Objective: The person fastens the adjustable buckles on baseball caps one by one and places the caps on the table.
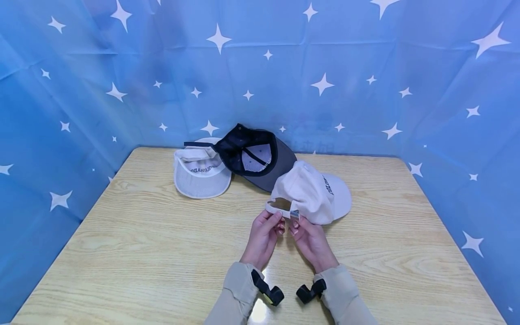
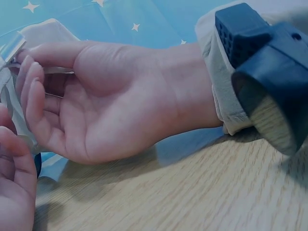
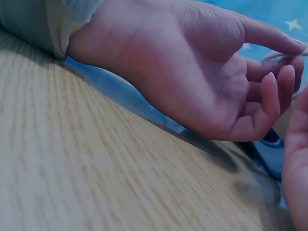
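Observation:
A white baseball cap [image 1: 306,192] with dark lettering lies with its brim to the right and its back opening toward me. My left hand [image 1: 262,237] pinches the cap's back strap [image 1: 273,209] between thumb and fingers. Beside it, my right hand [image 1: 313,241] pinches the strap's other end at a metal buckle [image 1: 294,213]. In the left wrist view the right hand [image 2: 110,96] shows its palm, its thumb at the shiny buckle [image 2: 13,47]. The right wrist view shows the left hand [image 3: 192,72] with thumb and finger together; the strap there is mostly hidden.
A dark cap [image 1: 280,169] with a grey brim rests tipped behind the white one, its inside showing. It overlaps another white cap [image 1: 203,183] at left. All lie on a wooden table [image 1: 142,253] before a blue starred cloth [image 1: 357,58].

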The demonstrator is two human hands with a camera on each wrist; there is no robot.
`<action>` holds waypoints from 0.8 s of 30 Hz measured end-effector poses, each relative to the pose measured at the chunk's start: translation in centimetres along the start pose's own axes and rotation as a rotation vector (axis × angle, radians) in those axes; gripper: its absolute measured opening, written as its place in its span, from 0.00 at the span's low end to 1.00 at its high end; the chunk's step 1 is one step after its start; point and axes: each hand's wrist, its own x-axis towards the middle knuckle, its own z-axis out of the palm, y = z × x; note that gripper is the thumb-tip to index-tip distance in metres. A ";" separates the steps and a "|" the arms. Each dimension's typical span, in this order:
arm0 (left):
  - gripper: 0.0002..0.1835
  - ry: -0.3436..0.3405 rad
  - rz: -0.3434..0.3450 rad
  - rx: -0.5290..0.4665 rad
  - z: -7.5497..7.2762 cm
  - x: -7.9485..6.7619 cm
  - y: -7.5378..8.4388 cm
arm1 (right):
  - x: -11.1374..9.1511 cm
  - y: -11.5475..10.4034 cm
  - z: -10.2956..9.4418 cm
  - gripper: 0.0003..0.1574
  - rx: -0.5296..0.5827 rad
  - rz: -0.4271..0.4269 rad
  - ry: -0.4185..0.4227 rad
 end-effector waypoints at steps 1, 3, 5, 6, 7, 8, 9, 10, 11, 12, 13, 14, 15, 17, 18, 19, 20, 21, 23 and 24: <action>0.07 -0.001 0.001 0.003 0.0 0.0 0.0 | 0.0 0.0 0.0 0.06 0.004 0.002 -0.004; 0.13 0.000 0.006 0.008 0.0 0.0 -0.1 | -0.1 0.0 -0.1 0.07 0.017 0.005 -0.004; 0.19 0.001 0.017 0.014 0.0 0.0 -0.1 | -0.1 -0.1 -0.2 0.08 0.040 0.007 -0.004; 0.21 0.003 0.023 0.021 0.1 0.0 -0.2 | -0.2 -0.1 -0.2 0.08 0.048 0.006 -0.005; 0.23 0.005 0.029 0.025 0.1 0.0 -0.2 | -0.2 -0.1 -0.2 0.09 0.055 0.006 -0.008; 0.24 0.009 0.033 0.029 0.1 0.0 -0.2 | -0.2 -0.1 -0.2 0.09 0.068 0.006 -0.013; 0.25 0.012 0.036 0.035 0.1 0.0 -0.2 | -0.3 -0.1 -0.2 0.10 0.073 0.005 -0.014; 0.24 0.011 0.037 0.042 0.2 0.0 -0.2 | -0.3 -0.1 -0.2 0.10 0.079 0.004 -0.018; 0.24 0.007 0.037 0.049 0.2 0.0 -0.2 | -0.3 -0.2 -0.2 0.10 0.082 0.004 -0.021; 0.23 0.003 0.035 0.056 0.2 0.0 -0.2 | -0.3 -0.2 -0.3 0.10 0.091 0.004 -0.024; 0.23 -0.004 0.034 0.057 0.2 0.0 -0.2 | -0.4 -0.2 -0.3 0.10 0.103 0.004 -0.027; 0.22 -0.015 0.031 0.063 0.2 -0.1 -0.2 | -0.4 -0.2 -0.3 0.10 0.115 0.003 -0.030; 0.20 -0.027 0.028 0.068 0.3 -0.1 -0.2 | -0.4 -0.2 -0.3 0.09 0.116 0.000 -0.034; 0.18 -0.051 0.022 0.074 0.3 -0.2 -0.2 | -0.6 -0.3 -0.4 0.10 0.129 -0.008 -0.053; 0.16 -0.060 0.018 0.075 0.3 -0.2 -0.3 | -0.6 -0.4 -0.5 0.10 0.139 -0.012 -0.063; 0.15 -0.070 0.016 0.077 0.3 -0.2 -0.3 | -0.6 -0.4 -0.5 0.11 0.141 -0.017 -0.076; 0.13 -0.080 0.013 0.078 0.3 -0.2 -0.3 | -0.7 -0.5 -0.6 0.13 0.145 -0.020 -0.087; 0.12 -0.089 0.011 0.079 0.3 -0.2 -0.3 | -0.7 -0.6 -0.6 0.16 0.148 -0.021 -0.093; 0.10 -0.106 0.012 0.080 0.3 -0.2 -0.3 | -0.8 -0.8 -0.6 0.22 0.161 -0.016 -0.091; 0.09 -0.113 0.013 0.082 0.3 -0.2 -0.3 | -0.8 -0.9 -0.6 0.25 0.162 -0.012 -0.085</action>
